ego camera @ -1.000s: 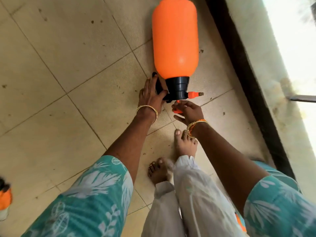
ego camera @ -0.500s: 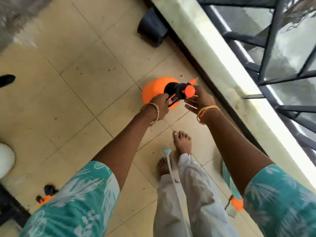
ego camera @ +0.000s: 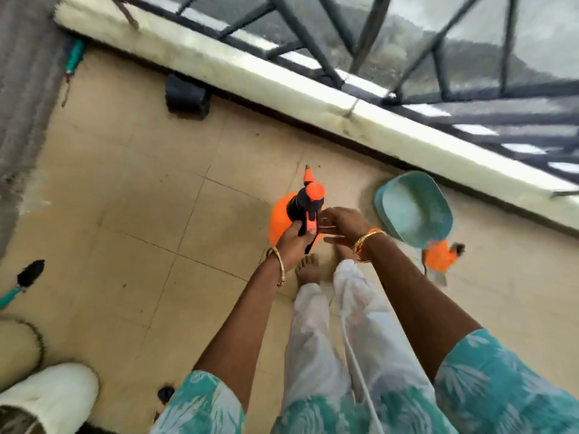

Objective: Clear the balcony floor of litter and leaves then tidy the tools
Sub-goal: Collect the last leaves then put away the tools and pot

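Note:
An orange pressure sprayer (ego camera: 279, 217) with a black pump head stands upright in front of my feet, nozzle pointing away. My left hand (ego camera: 294, 242) grips its black handle and orange trigger. My right hand (ego camera: 343, 227) hovers just right of the handle with fingers loosely spread; the frame is blurred there, so I cannot tell whether it touches the sprayer. A second, smaller orange sprayer (ego camera: 440, 259) lies on the tiles to the right.
A teal basket (ego camera: 416, 208) leans near the low parapet wall (ego camera: 282, 86) with its dark railing. A black pot (ego camera: 187, 96) sits by the wall. A teal-handled black brush (ego camera: 26, 278) lies at left, white pots (ego camera: 53, 393) at bottom left.
The sprayer went from lying on the floor to upright as my left hand lifted it by the handle. My view swung up toward the railing, bringing the basket and pots into sight.

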The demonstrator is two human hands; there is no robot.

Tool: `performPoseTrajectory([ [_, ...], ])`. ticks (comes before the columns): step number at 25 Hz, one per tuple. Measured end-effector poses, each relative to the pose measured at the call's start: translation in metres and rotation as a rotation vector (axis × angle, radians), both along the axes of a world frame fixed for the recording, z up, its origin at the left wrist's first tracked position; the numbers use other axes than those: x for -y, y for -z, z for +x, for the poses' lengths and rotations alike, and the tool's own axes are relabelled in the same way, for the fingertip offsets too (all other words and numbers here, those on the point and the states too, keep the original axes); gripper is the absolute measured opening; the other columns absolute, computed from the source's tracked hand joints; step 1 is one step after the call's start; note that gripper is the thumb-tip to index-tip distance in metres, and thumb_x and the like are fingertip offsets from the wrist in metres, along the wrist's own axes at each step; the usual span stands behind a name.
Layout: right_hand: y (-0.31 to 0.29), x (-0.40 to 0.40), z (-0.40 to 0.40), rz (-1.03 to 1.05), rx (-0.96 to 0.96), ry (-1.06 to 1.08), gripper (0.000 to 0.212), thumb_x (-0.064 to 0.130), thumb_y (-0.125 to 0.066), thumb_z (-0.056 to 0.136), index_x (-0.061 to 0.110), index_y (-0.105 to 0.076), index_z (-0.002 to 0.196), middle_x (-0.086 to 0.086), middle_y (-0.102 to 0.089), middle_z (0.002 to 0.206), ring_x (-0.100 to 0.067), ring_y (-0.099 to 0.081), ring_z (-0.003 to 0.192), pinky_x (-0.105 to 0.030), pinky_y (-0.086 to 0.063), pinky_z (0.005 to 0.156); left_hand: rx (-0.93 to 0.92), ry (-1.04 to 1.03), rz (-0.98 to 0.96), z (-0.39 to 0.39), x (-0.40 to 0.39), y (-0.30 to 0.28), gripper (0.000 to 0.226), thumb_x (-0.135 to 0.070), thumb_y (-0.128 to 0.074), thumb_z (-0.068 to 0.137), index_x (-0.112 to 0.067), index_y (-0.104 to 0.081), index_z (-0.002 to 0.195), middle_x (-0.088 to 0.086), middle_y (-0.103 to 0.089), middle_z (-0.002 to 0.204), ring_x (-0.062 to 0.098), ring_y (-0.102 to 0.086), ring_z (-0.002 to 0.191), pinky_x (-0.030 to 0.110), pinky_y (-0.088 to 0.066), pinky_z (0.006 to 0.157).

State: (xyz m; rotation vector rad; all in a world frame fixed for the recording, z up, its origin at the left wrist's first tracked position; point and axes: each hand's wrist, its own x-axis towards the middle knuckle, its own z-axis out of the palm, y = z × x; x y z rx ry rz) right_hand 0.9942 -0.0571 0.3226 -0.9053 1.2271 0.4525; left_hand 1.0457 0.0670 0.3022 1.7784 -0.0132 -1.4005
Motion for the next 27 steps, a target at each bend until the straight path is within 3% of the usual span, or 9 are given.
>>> performPoseTrajectory([
  [3, -0.005, -0.009, -0.063, -0.122, -0.078, -0.023, 0.027, 0.035, -0.062, 0.087, 0.008, -0.063, 0.092, -0.007, -0.06, 0.086, -0.017, -0.057, 0.081, -0.033, -0.049, 0.072, -0.066, 0.132, -0.05, -0.054, 0.006, -0.023, 0.05, 0.025, -0.034, 0.086, 0.001, -0.048, 0.128, 0.004, -0.055, 0.118, 0.007, -0.055, 0.101, 0.011, -0.042, 0.084],
  [6, 0.0, -0.007, -0.131, -0.238, -0.112, 0.143, 0.028, 0.031, -0.067, 0.084, 0.008, -0.057, 0.071, -0.013, -0.053, 0.078, -0.022, -0.052, 0.077, -0.046, -0.05, 0.078, -0.021, 0.382, 0.019, -0.096, 0.016, -0.025, 0.059, 0.024, -0.037, 0.081, -0.004, -0.05, 0.132, 0.011, -0.052, 0.131, 0.02, -0.051, 0.12, 0.03, -0.042, 0.101],
  [8, 0.001, -0.007, -0.183, -0.289, -0.118, 0.219, 0.029, 0.027, -0.068, 0.082, 0.009, -0.053, 0.064, -0.012, -0.05, 0.072, -0.022, -0.048, 0.073, -0.045, -0.046, 0.072, 0.109, 0.562, 0.092, -0.116, 0.023, -0.016, 0.045, 0.012, -0.047, 0.083, -0.01, -0.062, 0.119, 0.019, -0.056, 0.128, 0.031, -0.055, 0.113, 0.038, -0.045, 0.094],
  [10, -0.009, -0.008, -0.241, -0.332, -0.107, 0.344, 0.026, 0.022, -0.066, 0.085, 0.01, -0.053, 0.066, -0.009, -0.052, 0.069, -0.02, -0.049, 0.075, -0.039, -0.043, 0.072, 0.173, 0.61, 0.144, -0.139, 0.042, -0.014, 0.034, 0.004, -0.052, 0.085, -0.015, -0.062, 0.111, 0.026, -0.057, 0.123, 0.031, -0.058, 0.1, 0.035, -0.047, 0.084],
  [14, -0.021, -0.008, -0.36, -0.359, -0.057, 0.539, 0.015, 0.022, -0.06, 0.09, 0.01, -0.061, 0.082, -0.007, -0.062, 0.082, -0.023, -0.056, 0.085, -0.046, -0.048, 0.088, 0.274, 0.835, 0.14, -0.205, 0.083, -0.013, 0.059, -0.001, -0.067, 0.082, -0.01, -0.045, 0.136, 0.018, -0.043, 0.138, 0.031, -0.044, 0.127, 0.034, -0.041, 0.1],
  [17, -0.023, -0.01, -0.463, -0.34, -0.031, 0.659, 0.016, 0.021, -0.053, 0.094, 0.007, -0.059, 0.098, -0.011, -0.06, 0.093, -0.023, -0.057, 0.087, -0.048, -0.051, 0.088, 0.113, 0.823, 0.172, -0.305, 0.107, -0.015, 0.059, 0.001, -0.06, 0.087, -0.011, -0.039, 0.141, 0.019, -0.044, 0.138, 0.03, -0.046, 0.124, 0.031, -0.042, 0.085],
  [20, -0.027, -0.026, -0.563, -0.349, -0.014, 0.829, 0.022, 0.015, -0.049, 0.096, 0.001, -0.055, 0.112, -0.012, -0.058, 0.095, -0.025, -0.058, 0.088, -0.046, -0.05, 0.089, -0.046, 0.718, 0.229, -0.426, 0.122, -0.012, 0.05, -0.01, -0.055, 0.092, -0.019, -0.041, 0.139, 0.011, -0.053, 0.122, 0.023, -0.05, 0.105, 0.029, -0.043, 0.069],
  [25, -0.025, -0.051, -0.724, -0.496, -0.125, 0.82, 0.026, 0.042, -0.05, 0.081, 0.021, -0.06, 0.093, 0.0, -0.067, 0.075, -0.031, -0.067, 0.086, -0.056, -0.047, 0.088, -0.258, 0.561, 0.28, -0.612, 0.137, -0.02, 0.032, -0.022, -0.05, 0.095, -0.019, -0.05, 0.127, 0.009, -0.048, 0.121, 0.021, -0.054, 0.096, 0.03, -0.046, 0.076],
  [27, -0.026, -0.045, -0.78, -0.541, -0.152, 0.875, 0.018, 0.044, -0.049, 0.079, 0.03, -0.059, 0.085, 0.0, -0.067, 0.072, -0.029, -0.067, 0.084, -0.055, -0.048, 0.086, -0.352, 0.522, 0.298, -0.671, 0.15, -0.026, 0.02, -0.018, -0.047, 0.096, -0.017, -0.054, 0.114, 0.015, -0.048, 0.134, 0.024, -0.055, 0.112, 0.032, -0.044, 0.09],
])
